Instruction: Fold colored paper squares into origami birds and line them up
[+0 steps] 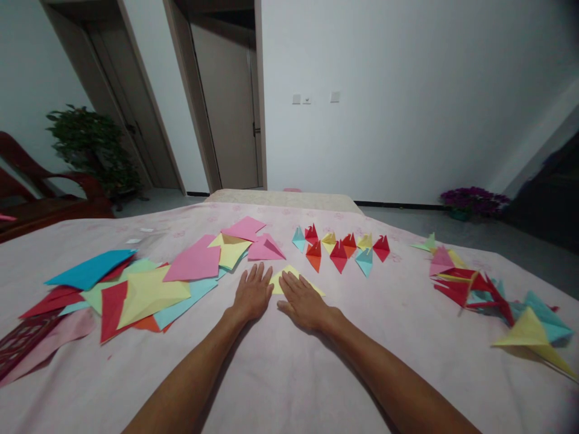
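A yellow sheet of paper (289, 270), folded into a triangle with its tip pointing away from me, lies flat on the pink cloth. My left hand (254, 292) rests palm down at its left corner, fingers stretched out. Across the right part of the triangle lies my right hand (302, 299), also flat with its fingers extended. Both hands cover much of the paper's lower edge. Just beyond stand several small folded paper cranes (338, 255) in red, orange, yellow and light blue.
Loose coloured paper sheets (156, 292) are heaped on the left, with pink and yellow pieces (230, 250) nearer the middle. Larger folded paper shapes (529, 331) lie at the right. The pink patterned cloth (389, 374) covers the surface. A wooden chair (67, 196) stands far left.
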`<state>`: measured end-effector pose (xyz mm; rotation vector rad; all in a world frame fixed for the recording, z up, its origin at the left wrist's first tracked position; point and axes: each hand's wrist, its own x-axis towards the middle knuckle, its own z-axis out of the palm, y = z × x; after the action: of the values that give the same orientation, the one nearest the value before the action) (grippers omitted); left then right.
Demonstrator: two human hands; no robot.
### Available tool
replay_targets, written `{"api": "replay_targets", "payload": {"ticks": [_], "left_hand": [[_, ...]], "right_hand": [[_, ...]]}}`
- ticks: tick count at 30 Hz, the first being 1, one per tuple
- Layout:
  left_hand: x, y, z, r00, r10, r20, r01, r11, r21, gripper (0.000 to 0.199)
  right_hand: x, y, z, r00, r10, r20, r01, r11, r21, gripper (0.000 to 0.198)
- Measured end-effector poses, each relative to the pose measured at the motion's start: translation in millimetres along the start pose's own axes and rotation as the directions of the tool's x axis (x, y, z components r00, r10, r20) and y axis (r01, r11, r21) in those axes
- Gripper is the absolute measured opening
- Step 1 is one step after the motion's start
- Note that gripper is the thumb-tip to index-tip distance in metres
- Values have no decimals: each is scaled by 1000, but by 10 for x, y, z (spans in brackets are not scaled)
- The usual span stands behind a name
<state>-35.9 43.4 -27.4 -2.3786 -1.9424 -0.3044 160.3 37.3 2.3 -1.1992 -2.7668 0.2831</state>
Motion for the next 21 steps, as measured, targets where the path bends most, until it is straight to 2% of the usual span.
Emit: {"api": "replay_targets", "payload": {"ticks": [7, 10, 15, 18, 21], "left_hand": [[-96, -178, -84, 999, -11, 36, 11, 1000, -4, 54], [-165, -259, -114, 998, -53, 32, 53, 998, 17, 53], [-222, -326, -54, 994, -81, -69, 80, 997, -22, 49], [-231, -368, -42, 988, -50, -143, 38, 995, -89, 44], [-238, -353, -129, 967, 33, -252, -74, 985, -154, 47]], "right_hand": [[-147, 191, -20, 997, 78, -28, -78, 997, -11, 69], [-204, 224, 22, 978, 175, -116, -178, 984, -17, 69], [-260, 253, 69, 871, 382, -310, -382, 922, 63, 69], [-262, 265, 38, 828, 392, -402, -374, 919, 127, 52], [-261, 257, -9, 785, 346, -514, -306, 938, 164, 29]]}}
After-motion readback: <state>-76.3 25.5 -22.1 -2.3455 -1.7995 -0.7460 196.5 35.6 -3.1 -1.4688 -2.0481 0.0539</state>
